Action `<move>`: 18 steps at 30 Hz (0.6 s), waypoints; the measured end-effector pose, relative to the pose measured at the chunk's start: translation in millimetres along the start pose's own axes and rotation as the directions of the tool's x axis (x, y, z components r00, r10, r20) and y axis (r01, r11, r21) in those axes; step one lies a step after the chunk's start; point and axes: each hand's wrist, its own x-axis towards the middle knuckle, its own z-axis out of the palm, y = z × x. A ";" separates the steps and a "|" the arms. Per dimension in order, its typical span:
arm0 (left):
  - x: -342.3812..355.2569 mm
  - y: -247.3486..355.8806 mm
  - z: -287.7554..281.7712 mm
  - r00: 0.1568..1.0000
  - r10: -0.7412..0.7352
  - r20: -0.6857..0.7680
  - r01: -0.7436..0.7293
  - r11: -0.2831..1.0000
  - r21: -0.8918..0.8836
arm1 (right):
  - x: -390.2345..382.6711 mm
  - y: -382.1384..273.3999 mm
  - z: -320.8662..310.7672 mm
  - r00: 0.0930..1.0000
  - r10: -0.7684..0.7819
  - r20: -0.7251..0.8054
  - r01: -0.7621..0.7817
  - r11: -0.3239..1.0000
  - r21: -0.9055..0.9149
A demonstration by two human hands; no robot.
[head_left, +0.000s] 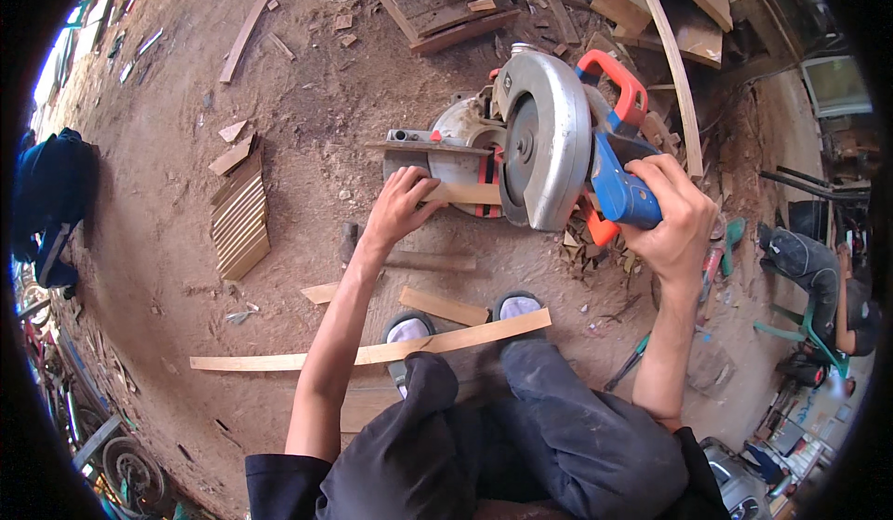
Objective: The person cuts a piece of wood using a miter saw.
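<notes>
In front of me on the dirt ground stands a miter saw [554,139] with a grey metal blade guard, a blue body and an orange-red carrying handle. My right hand [676,215] is wrapped round its blue rear grip. A short wooden strip [468,193] lies on the saw's base, its right end by the guard. My left hand [402,206] holds this strip near its left end, fingers against the saw's fence [437,145]. The guard hides the blade's edge, so I cannot tell whether it touches the wood.
Cut slats [240,227] are stacked at the left. A long wooden strip [288,362] lies across my feet, near a short board [442,304]. Wood scraps [456,18] pile up beyond the saw. One person [56,204] is at far left; another [807,264] sits at right.
</notes>
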 end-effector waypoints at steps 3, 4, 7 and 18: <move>5.8 4.2 12.9 0.993 -0.076 -0.086 0.077 0.997 0.006 | 3.0 2.5 -7.7 0.990 0.001 0.141 -0.004 1.000 0.020; 6.3 5.3 15.1 0.992 -0.078 -0.104 0.081 0.996 0.029 | 3.5 5.3 -10.8 0.981 -0.009 0.192 0.003 1.000 0.031; 12.2 7.9 13.1 0.979 -0.133 -0.152 0.147 0.985 0.088 | 9.9 10.4 -19.4 0.959 -0.089 0.270 0.053 0.989 0.139; 54.7 -4.3 -0.7 0.982 0.188 -0.009 -0.179 0.946 0.269 | 27.4 -0.7 -21.7 0.928 -0.062 0.366 -0.001 0.985 0.171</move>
